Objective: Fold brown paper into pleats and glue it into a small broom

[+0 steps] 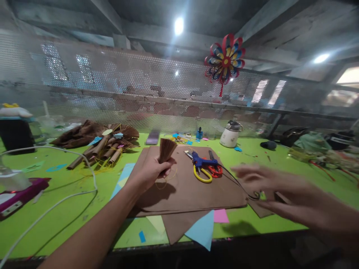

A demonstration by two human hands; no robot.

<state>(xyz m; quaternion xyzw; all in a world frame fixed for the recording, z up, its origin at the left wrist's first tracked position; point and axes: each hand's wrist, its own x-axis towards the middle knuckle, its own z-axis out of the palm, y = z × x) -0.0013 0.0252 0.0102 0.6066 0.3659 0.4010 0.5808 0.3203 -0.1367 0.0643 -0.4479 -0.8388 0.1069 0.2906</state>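
A folded bundle of brown pleated paper [167,148] stands upright in my left hand [157,167], whose fingers are wrapped round its lower end. A thin yellow string loops below that hand. Beneath it lie stacked brown sheets [193,194]. On the sheets rest a blue glue gun [202,160] with a black cord, yellow-handled scissors [206,178] and a red-handled tool [216,171]. My right hand [263,183], blurred by motion, is over the table to the right of the sheets, its fingers stretched out near the cord.
Brown rolls [103,147] and crumpled brown material [80,135] lie at the back left. A white cable [94,175] curves beside a magenta device [21,196]. A white jug [230,134] stands at the back. Coloured paper pieces [202,228] lie along the front edge.
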